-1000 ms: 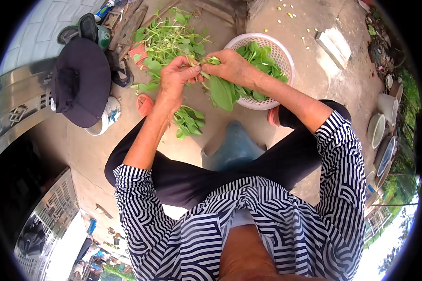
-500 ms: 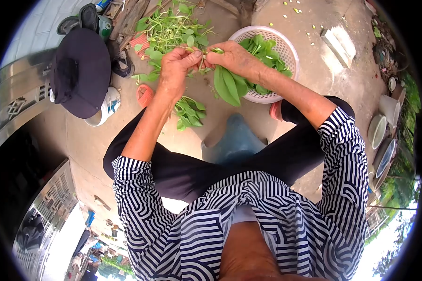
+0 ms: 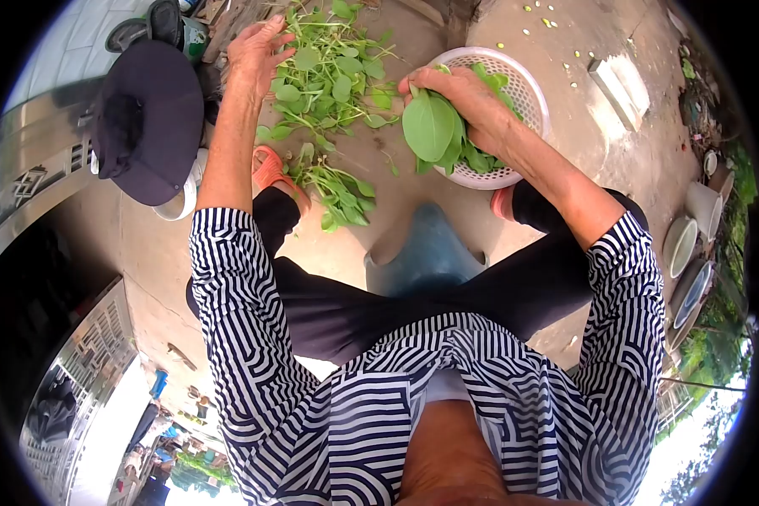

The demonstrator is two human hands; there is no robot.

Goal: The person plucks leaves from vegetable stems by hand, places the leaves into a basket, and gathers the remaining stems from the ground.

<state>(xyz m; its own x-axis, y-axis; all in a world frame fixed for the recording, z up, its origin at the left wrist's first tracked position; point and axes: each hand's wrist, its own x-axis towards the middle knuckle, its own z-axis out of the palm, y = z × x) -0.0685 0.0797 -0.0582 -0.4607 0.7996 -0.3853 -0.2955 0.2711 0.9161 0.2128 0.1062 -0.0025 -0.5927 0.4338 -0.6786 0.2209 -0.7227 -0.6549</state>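
Note:
My left hand [image 3: 255, 52] is at the upper left, its fingers apart beside a loose pile of leafy greens [image 3: 341, 80] on the ground. I cannot make out anything held in it. My right hand [image 3: 460, 94] is closed round a bunch of leafy greens [image 3: 430, 128], broad leaves hanging down toward me. That bunch is at the left rim of a white perforated basket [image 3: 541, 105], which has more green leaves [image 3: 489, 78] in it, partly hidden by my right hand and forearm. A smaller bunch of greens [image 3: 341, 196] lies on the ground nearer to me.
A dark wide-brimmed hat [image 3: 156, 118] rests over a white bucket [image 3: 177, 202] at the left. Between my knees is a blue-grey plastic stool [image 3: 426, 253]. A pale block [image 3: 617, 91] lies beyond the basket at the right. Several basins [image 3: 681, 240] line the right edge.
My hands have moved apart. The left went up and left to the pile and opened; the right moved slightly right toward the basket, still holding leaves.

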